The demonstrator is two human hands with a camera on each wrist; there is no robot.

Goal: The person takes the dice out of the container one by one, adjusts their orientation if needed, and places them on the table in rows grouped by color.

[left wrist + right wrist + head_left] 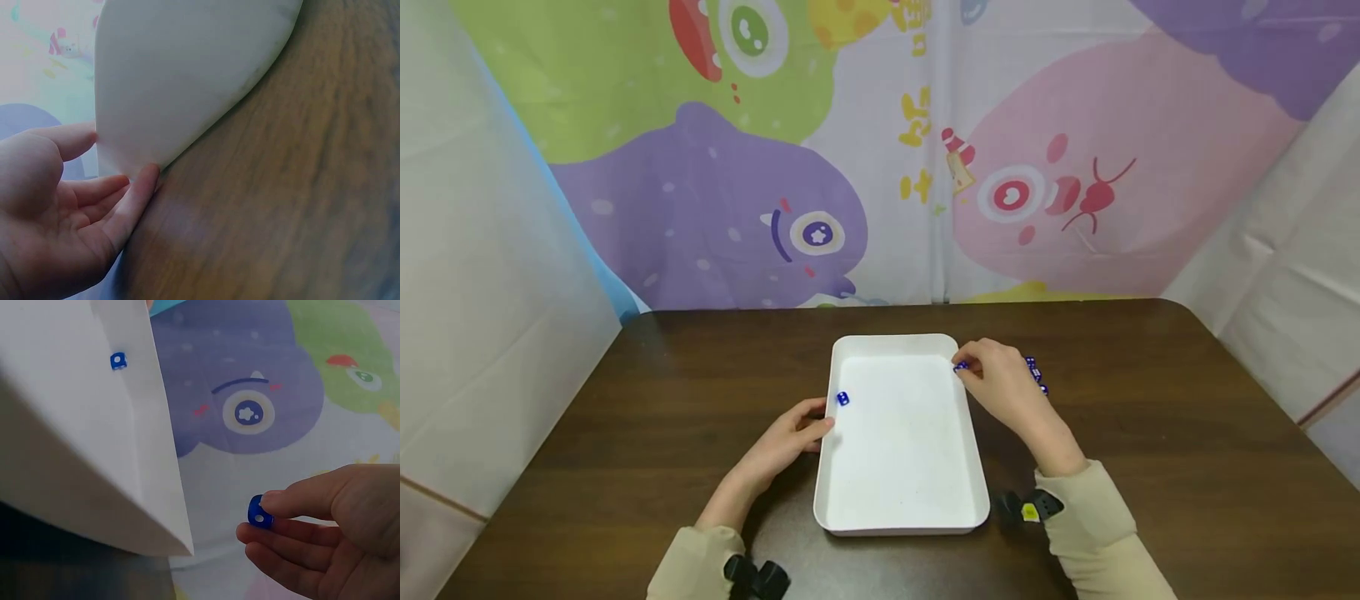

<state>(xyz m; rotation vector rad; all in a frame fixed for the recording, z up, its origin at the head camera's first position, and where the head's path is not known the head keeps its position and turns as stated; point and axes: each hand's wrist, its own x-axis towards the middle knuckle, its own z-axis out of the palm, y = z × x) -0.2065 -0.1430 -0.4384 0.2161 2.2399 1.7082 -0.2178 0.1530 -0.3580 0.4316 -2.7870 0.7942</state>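
A shallow white tray [901, 458] stands lengthwise on the table. My left hand [784, 442] is at its left side, fingertips and thumb touching the outer wall [175, 81]. One blue die with white dots [843, 398] lies inside the tray, close to the left wall. Between thumb and fingers my right hand [1006, 383] pinches another blue die [260, 511], held at the tray's upper right rim. Just past the right hand, several more blue dice [1036, 375] sit on the table, partly hidden by it.
The dark wood table [700, 358] reaches back to a printed cartoon curtain [752, 192]. White cloth [497, 275] hangs at both sides. Black wrist cameras [760, 577] are strapped near both sleeves.
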